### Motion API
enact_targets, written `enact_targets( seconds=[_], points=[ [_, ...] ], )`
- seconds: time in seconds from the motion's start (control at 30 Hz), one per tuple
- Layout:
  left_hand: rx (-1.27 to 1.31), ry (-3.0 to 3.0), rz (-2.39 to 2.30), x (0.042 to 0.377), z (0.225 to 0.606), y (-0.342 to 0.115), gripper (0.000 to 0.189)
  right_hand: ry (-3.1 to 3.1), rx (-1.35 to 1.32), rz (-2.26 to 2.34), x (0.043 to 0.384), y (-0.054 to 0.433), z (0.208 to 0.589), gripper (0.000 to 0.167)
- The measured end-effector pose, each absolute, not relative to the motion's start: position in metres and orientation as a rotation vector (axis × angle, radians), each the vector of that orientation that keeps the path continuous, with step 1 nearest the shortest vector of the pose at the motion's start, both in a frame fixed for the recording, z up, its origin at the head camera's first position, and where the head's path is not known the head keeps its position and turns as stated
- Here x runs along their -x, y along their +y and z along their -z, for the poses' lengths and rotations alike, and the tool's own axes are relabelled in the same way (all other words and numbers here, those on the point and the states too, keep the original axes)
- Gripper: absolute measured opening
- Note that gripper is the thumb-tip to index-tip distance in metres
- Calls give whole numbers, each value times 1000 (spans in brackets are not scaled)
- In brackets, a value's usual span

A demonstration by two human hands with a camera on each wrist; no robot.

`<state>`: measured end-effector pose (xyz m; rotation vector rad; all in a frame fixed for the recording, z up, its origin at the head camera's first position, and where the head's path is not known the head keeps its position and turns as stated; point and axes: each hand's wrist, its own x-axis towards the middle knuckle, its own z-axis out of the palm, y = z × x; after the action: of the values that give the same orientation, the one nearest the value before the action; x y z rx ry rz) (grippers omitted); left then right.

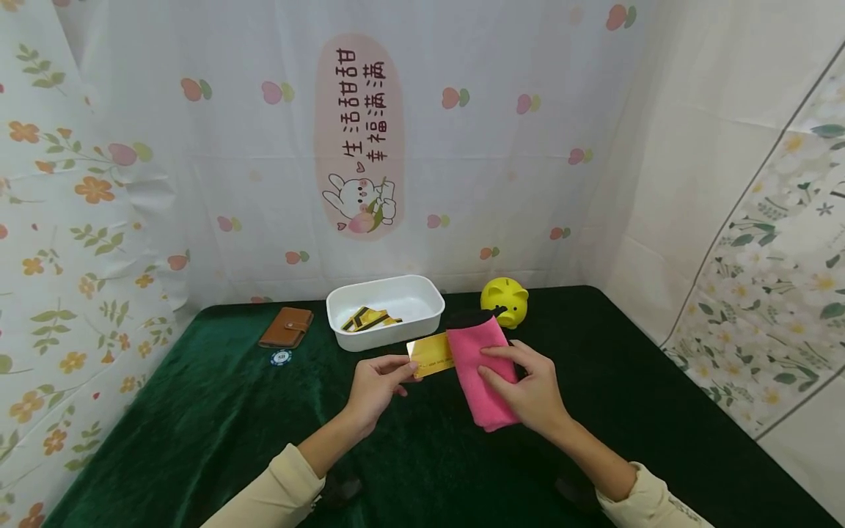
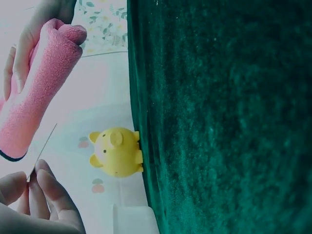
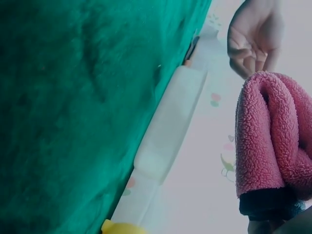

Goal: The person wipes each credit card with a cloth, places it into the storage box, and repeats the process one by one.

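My left hand (image 1: 376, 385) pinches a gold bank-type card (image 1: 432, 355) between thumb and fingers at its left end. In the left wrist view the card (image 2: 46, 145) shows edge-on as a thin line. My right hand (image 1: 538, 392) grips a folded pink fleece cloth (image 1: 472, 370) with a dark trim, thumb and fingers on its front. From the head, the card's right end meets the cloth's left edge; whether they touch I cannot tell. The cloth (image 3: 261, 136) shows its thick folds in the right wrist view.
Behind the hands stands a white basin (image 1: 386, 338) with yellow-and-black pieces inside. A yellow piggy bank (image 1: 505, 297) is at the back right. To the left lie a brown wallet (image 1: 287, 328) and a poker chip (image 1: 280, 358) on the green tablecloth (image 1: 218, 425).
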<state>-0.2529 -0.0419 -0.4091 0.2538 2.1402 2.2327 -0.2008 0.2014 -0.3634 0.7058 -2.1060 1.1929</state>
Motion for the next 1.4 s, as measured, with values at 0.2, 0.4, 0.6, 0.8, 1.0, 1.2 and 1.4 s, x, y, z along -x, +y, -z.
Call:
enact_targets(
  seconds=[0.2,0.4,0.6,0.8,1.0,1.2,1.4],
  points=[
    [-300,2107,-2235,250,408,-41,24,-2116,-745,-1215,200,193,361,27],
    [-327,2088,-2220,247,407,-39,24,-2125,-765,-1233,199,185,360,26],
    [-432,2055,-2208,247,408,-40,26,-2116,-806,-1262,200,176,358,26],
    [-531,2022,-2192,246,407,-42,27,-2112,-813,-1252,200,170,358,27],
    [-571,2049,-2158,247,408,-44,26,-2116,-822,-1236,199,167,358,27],
    [-625,2108,-2138,246,406,-43,23,-2115,-810,-1224,200,169,359,26],
    [-619,2148,-2130,246,406,-44,24,-2090,-809,-1193,201,172,360,27]
  ],
)
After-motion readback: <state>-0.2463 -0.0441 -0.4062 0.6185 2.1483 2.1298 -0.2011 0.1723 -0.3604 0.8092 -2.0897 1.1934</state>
